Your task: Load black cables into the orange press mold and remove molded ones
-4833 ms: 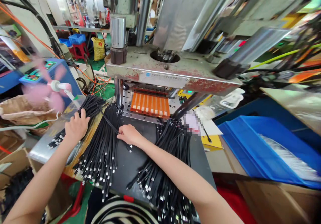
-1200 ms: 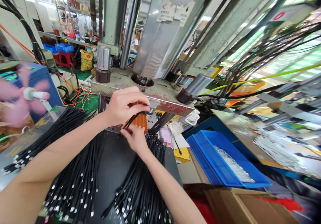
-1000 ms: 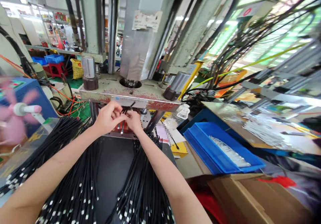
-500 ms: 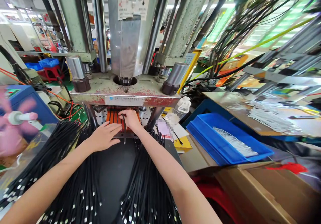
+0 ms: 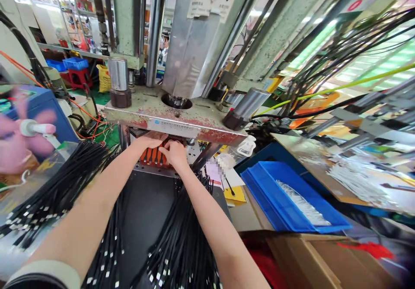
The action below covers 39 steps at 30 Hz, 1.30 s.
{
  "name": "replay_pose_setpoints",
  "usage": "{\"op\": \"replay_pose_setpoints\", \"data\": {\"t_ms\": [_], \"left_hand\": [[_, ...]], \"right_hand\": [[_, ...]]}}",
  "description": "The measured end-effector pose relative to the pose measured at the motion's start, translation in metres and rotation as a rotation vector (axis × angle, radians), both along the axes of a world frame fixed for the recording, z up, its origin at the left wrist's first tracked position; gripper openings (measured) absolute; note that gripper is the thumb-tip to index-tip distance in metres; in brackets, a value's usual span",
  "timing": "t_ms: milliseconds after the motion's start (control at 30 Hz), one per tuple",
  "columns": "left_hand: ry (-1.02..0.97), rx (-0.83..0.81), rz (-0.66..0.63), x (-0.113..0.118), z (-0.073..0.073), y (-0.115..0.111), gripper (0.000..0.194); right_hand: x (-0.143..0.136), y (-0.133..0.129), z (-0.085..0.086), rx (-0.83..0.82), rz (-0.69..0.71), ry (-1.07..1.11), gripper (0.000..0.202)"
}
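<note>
Inside the press, an orange fixture (image 5: pixel 150 156) holds several short black cable ends (image 5: pixel 156 157) lined up side by side, pointing toward me. My left hand (image 5: pixel 151 141) reaches over the back left of the fixture, its fingers stretched out and partly in the shade of the press plate. Close beside it, my right hand (image 5: pixel 175 152) is over the right part of the fixture with fingers bent and pinched together; what they grip is too small to make out.
The heavy press plate (image 5: pixel 207 129) hangs just above both hands. Bundles of black cables (image 5: pixel 181 233) flank a dark board (image 5: pixel 145 220). A pink fan (image 5: pixel 35 127) spins at the left. Blue trays (image 5: pixel 275 194) with white pieces, a plastic bottle (image 5: pixel 247 147) and a cardboard box (image 5: pixel 301 258) are at the right.
The view has turned and shifted. My left hand has moved from the fixture's front edge deeper under the plate. The black cable that hung from my right hand no longer dangles in front of the fixture.
</note>
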<state>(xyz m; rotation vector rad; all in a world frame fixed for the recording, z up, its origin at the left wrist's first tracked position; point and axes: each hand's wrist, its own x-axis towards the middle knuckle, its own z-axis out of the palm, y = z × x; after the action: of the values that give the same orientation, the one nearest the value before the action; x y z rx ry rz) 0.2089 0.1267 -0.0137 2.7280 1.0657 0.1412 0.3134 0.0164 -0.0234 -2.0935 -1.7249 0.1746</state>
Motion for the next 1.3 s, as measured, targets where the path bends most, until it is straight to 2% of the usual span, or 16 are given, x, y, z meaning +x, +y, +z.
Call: {"op": "replay_pose_setpoints", "data": {"t_ms": [100, 167, 233, 300, 333, 400, 433, 500, 600, 667, 733, 867, 967, 1067, 1133, 1300], "left_hand": [[-0.029, -0.011, 0.024, -0.007, -0.003, -0.007, 0.053], [-0.101, 0.018, 0.024, -0.028, -0.009, -0.022, 0.054], [-0.233, 0.096, 0.057, -0.057, -0.02, -0.048, 0.051], [-0.289, 0.18, 0.153, -0.086, -0.033, -0.079, 0.044], [-0.235, 0.202, 0.205, -0.098, -0.039, -0.094, 0.04], [-0.023, 0.195, 0.268, -0.113, -0.052, -0.12, 0.038], [0.077, 0.173, 0.274, -0.116, -0.058, -0.128, 0.037], [0.169, 0.113, 0.275, -0.117, -0.065, -0.136, 0.034], [0.119, 0.051, 0.289, -0.116, -0.065, -0.13, 0.027], [0.029, 0.034, 0.282, -0.118, -0.055, -0.124, 0.023], [-0.152, 0.018, 0.256, -0.121, -0.039, -0.123, 0.019], [-0.534, -0.075, 0.158, -0.115, 0.005, -0.138, 0.015], [-0.739, -0.261, 0.056, -0.097, 0.038, -0.151, 0.017], [-0.868, -0.44, -0.029, -0.078, 0.064, -0.159, 0.019], [-0.918, -0.471, -0.068, -0.067, 0.076, -0.16, 0.016], [-1.05, -0.461, -0.115, -0.049, 0.09, -0.156, 0.016]], "right_hand": [[0.009, -0.008, -0.003, 0.098, 0.055, 0.053, 0.016], [0.024, -0.033, -0.009, 0.196, 0.068, 0.067, 0.018], [0.042, -0.067, -0.018, 0.216, -0.018, -0.003, 0.022], [0.059, -0.102, -0.028, 0.056, -0.174, -0.149, 0.03], [0.066, -0.116, -0.034, -0.072, -0.22, -0.21, 0.034], [0.072, -0.134, -0.044, -0.293, -0.221, -0.266, 0.037], [0.073, -0.139, -0.047, -0.351, -0.196, -0.253, 0.035], [0.071, -0.141, -0.052, -0.347, -0.156, -0.169, 0.028], [0.066, -0.138, -0.048, -0.193, -0.191, -0.012, 0.025], [0.061, -0.138, -0.04, -0.068, -0.17, 0.131, 0.024], [0.051, -0.139, -0.029, 0.017, -0.079, 0.307, 0.019], [0.018, -0.141, -0.002, 0.079, 0.251, 0.477, 0.017], [-0.005, -0.139, 0.015, 0.16, 0.413, 0.533, 0.018], [-0.018, -0.133, 0.025, 0.262, 0.429, 0.628, 0.017], [-0.021, -0.13, 0.03, 0.335, 0.419, 0.656, 0.019], [-0.023, -0.132, 0.028, 0.431, 0.387, 0.605, 0.018]]}}
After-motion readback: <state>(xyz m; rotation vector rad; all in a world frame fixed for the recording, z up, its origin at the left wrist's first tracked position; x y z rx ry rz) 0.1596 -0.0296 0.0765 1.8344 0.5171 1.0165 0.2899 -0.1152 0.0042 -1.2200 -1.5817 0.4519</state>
